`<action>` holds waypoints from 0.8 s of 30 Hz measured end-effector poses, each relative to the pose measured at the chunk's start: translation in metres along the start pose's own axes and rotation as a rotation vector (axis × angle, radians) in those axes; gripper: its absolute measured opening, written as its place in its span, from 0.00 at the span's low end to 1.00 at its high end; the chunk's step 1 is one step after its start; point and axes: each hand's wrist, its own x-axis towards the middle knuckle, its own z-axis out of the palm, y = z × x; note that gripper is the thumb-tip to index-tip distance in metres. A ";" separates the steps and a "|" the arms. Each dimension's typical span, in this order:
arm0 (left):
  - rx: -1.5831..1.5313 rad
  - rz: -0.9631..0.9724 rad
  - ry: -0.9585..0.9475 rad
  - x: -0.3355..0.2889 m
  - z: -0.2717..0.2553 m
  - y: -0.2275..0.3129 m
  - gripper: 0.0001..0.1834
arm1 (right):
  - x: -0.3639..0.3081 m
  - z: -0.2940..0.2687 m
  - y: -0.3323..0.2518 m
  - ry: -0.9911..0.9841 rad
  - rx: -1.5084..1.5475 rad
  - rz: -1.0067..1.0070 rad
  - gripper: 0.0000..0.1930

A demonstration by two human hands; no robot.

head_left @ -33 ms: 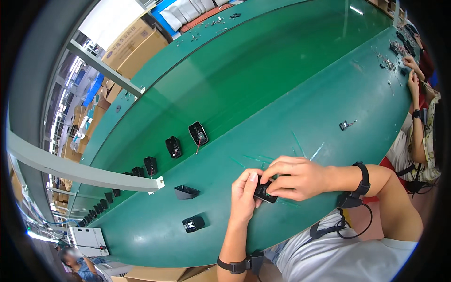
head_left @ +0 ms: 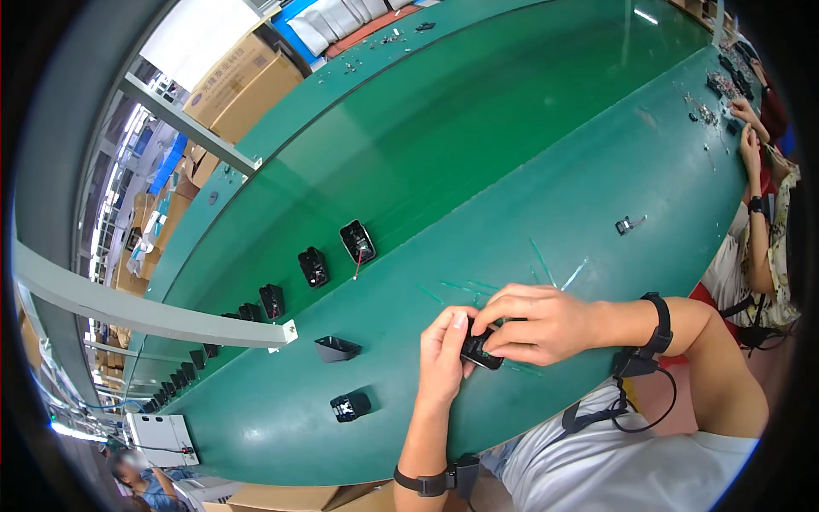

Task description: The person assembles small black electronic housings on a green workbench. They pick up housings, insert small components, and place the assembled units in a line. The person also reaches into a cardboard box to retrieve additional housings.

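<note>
Close to the front edge of the green table, my left hand (head_left: 442, 352) grips a small black plastic housing (head_left: 484, 356), its thumb along one side. My right hand (head_left: 536, 322) bends over the top, with thumb and fingertips down inside the open face. Whatever the right fingers pinch there is hidden beneath them. Thin clear green strips (head_left: 546, 264) lie on the table just beyond my hands. To the left rest two black pieces: an angular empty-looking shell (head_left: 338, 348) and a housing with pale parts inside (head_left: 350, 407).
A row of black housings (head_left: 313, 267) stands along the green belt (head_left: 409, 171); the nearest trails a red wire. Right of my hands lies a small wired part (head_left: 630, 225). A grey metal frame (head_left: 153, 311) juts in from the left. A co-worker's hands (head_left: 747, 128) are beside loose parts, far right.
</note>
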 end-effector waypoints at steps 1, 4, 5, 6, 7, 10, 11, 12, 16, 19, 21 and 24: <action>-0.009 -0.006 -0.001 0.000 0.000 -0.002 0.16 | -0.001 0.000 0.000 -0.004 -0.022 0.004 0.07; 0.049 0.004 0.022 0.001 -0.001 -0.003 0.17 | -0.003 0.000 0.002 -0.030 -0.070 0.003 0.07; 0.046 -0.001 0.018 0.001 -0.001 -0.003 0.17 | -0.003 0.000 0.002 -0.045 -0.075 -0.004 0.07; 0.042 -0.006 0.015 0.001 -0.002 -0.005 0.17 | -0.003 0.001 0.002 -0.061 -0.079 -0.011 0.07; 0.038 -0.013 0.013 0.000 -0.002 -0.006 0.17 | -0.004 0.002 0.002 -0.048 -0.046 0.017 0.07; -0.006 0.027 -0.020 0.001 0.001 -0.006 0.17 | -0.007 0.004 0.001 -0.031 0.047 0.097 0.08; 0.023 0.030 -0.015 0.002 0.001 -0.004 0.17 | -0.007 0.004 0.001 -0.039 0.072 0.119 0.09; 0.052 0.033 -0.010 0.001 0.002 -0.003 0.17 | -0.007 0.002 0.001 -0.047 0.097 0.142 0.10; 0.056 0.052 -0.032 0.001 0.002 0.003 0.19 | -0.004 -0.001 0.000 -0.107 0.087 0.074 0.12; 0.012 0.074 0.093 0.000 0.011 0.001 0.25 | -0.001 -0.006 -0.006 -0.183 0.028 0.048 0.13; 0.027 0.056 0.066 0.000 0.011 0.002 0.25 | -0.006 -0.002 -0.006 -0.180 -0.078 0.007 0.14; 0.026 0.024 0.064 -0.002 0.015 0.005 0.26 | -0.004 -0.004 -0.008 -0.187 -0.068 0.039 0.15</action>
